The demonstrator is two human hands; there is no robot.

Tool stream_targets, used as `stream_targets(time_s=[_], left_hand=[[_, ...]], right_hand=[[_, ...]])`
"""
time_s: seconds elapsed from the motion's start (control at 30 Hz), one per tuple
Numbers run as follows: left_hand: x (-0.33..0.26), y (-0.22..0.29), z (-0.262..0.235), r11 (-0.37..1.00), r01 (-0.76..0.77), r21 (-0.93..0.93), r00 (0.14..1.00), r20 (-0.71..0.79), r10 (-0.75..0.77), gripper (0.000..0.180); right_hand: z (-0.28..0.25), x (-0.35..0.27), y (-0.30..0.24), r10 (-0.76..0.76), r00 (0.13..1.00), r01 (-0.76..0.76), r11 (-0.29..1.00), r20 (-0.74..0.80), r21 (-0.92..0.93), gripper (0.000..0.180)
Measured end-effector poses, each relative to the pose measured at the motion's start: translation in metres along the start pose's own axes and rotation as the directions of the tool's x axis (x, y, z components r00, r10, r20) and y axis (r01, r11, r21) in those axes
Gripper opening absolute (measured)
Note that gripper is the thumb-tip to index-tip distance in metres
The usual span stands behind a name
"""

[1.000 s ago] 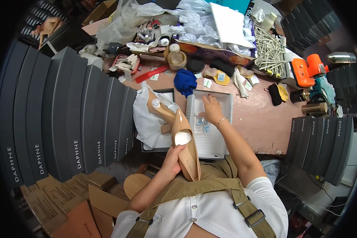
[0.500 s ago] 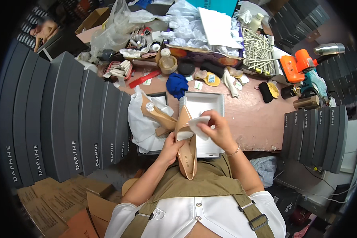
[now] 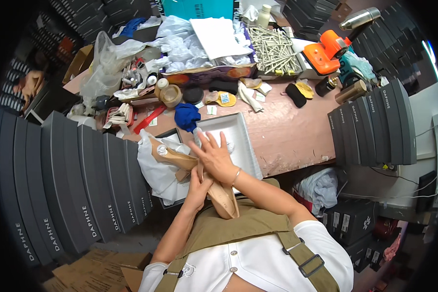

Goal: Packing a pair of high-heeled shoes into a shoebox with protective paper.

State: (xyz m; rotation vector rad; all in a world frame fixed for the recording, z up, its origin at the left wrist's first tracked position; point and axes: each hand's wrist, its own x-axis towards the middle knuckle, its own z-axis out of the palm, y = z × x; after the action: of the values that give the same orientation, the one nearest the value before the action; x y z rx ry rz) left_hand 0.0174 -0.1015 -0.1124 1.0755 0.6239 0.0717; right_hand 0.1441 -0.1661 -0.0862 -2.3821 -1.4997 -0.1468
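Right hand [image 3: 215,159] has swung L across the toe end of the tan shoe [image 3: 220,198] vs half a sec ago, and the white piece it's pinching in that frame doesn't show btwn its fingers anymore. Camera's turned a bit too, so bench stuff sits diff in frame; wouldn't read that as things being moved. My take: R is done gripping that piece for now, so the hold on the shoe is prob mostly on the left hand [image 3: 198,191]. Can't tell where the piece is, tho; the toe area's covered. Small whitish lump [image 3: 230,146] shows just past the R hand, over the white box interior [image 3: 235,127], but idk if it's the same thing.

Grip-wise: R fingers are spread wide, back of hand up, pinching nothing afaict. Can't tell if the palm's actually touching the shoe. L is wrapped round the shoe's side, thumb up by the top edge, fingers mostly hidden.

Shoe pos: held at a slant, heel end nearest the person, over the olive apron [image 3: 250,211]. L grips it fwd of the heel, so the back half sticks out below both hands, insole showing. Front half's under R.

FYI the second shoe [image 3: 177,156] lies just L of the hands on white tissue [image 3: 155,177], not held. Blue cloth [image 3: 187,117] is bunched up beyond it.
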Motion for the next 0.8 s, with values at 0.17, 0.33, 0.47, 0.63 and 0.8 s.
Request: stream_targets(time_s=[0.17, 0.33, 0.47, 0.63, 0.8], left_hand=[[-0.013, 0.000, -0.013, 0.979, 0.073, -0.190, 0.990, -0.107, -0.095, 0.050], [-0.014, 0.000, -0.019, 0.960, 0.150, -0.238, 0.980, -0.090, -0.176, 0.055], [-0.012, 0.000, -0.020, 0.985, 0.075, -0.157, 0.996, -0.032, -0.081, 0.053], [0.003, -0.013, -0.027, 0.987, 0.060, -0.152, 0.995, -0.068, -0.071, 0.046], [0.005, -0.004, -0.009, 0.982, 0.061, -0.180, 0.997, 0.057, -0.052, 0.059]], right_hand=[[-0.008, -0.001, 0.060, -0.044, 0.944, -0.202, 0.706, 0.326, 0.679, 0.091], [0.073, -0.014, 0.111, 0.246, 0.851, -0.390, 0.888, 0.464, 0.244, 0.067], [0.105, -0.032, 0.098, 0.377, 0.839, -0.438, 0.896, 0.392, 0.077, 0.047], [0.003, -0.026, 0.075, 0.292, 0.872, -0.480, 0.351, 0.392, 0.804, 0.033], [-0.079, -0.042, 0.023, -0.018, 0.935, -0.263, 0.632, 0.353, 0.729, 0.034]])
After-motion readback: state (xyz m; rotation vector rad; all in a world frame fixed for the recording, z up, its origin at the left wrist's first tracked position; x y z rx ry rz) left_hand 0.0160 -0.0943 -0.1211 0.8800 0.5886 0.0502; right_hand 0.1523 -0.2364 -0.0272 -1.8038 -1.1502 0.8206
